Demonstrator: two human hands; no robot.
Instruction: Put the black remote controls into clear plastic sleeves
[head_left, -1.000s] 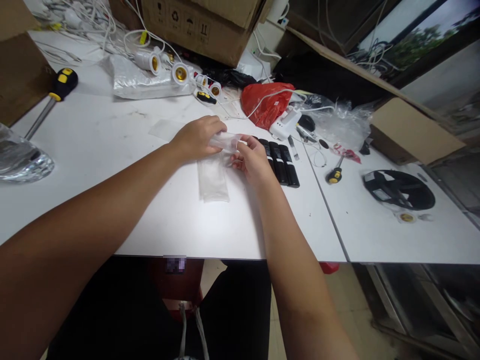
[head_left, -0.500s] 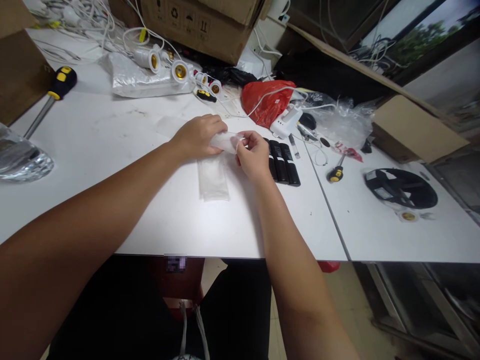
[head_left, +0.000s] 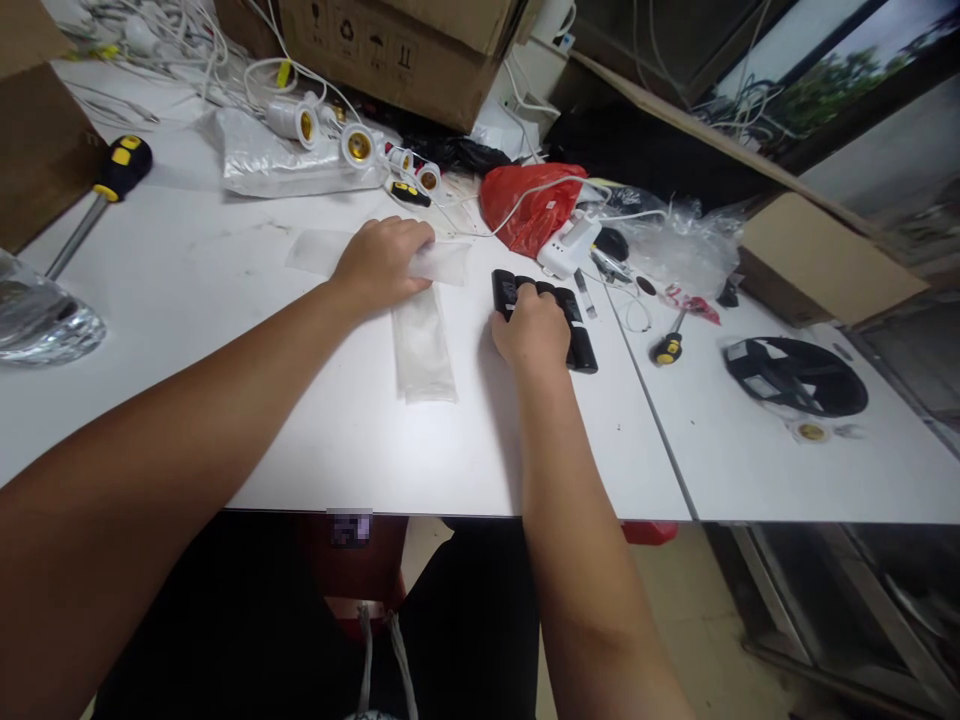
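My left hand [head_left: 384, 264] is closed on a narrow clear plastic bag [head_left: 450, 262], whose free end sticks out to the right of the fingers. More of the clear plastic [head_left: 309, 250] shows on the other side of that hand. Below it, a small stack of similar clear bags [head_left: 424, 355] lies flat on the white table [head_left: 337, 440]. My right hand [head_left: 536, 325] is on a row of several black oblong remote controls [head_left: 583, 345], thumb and fingers around the left one [head_left: 502, 284]. The fingertips are partly hidden by the hand.
Lamp sockets [head_left: 358, 147] with white cables, a red plastic bag [head_left: 531, 205] and a white power strip [head_left: 568, 247] lie along the back. Screwdrivers [head_left: 124, 165] lie left and right. A black round object [head_left: 796, 377] lies far right; cardboard boxes [head_left: 390, 60] stand behind.
My right hand has let go of the plastic bag and moved right onto the black remote controls. My left hand keeps the bag, now lower and flatter over the table.
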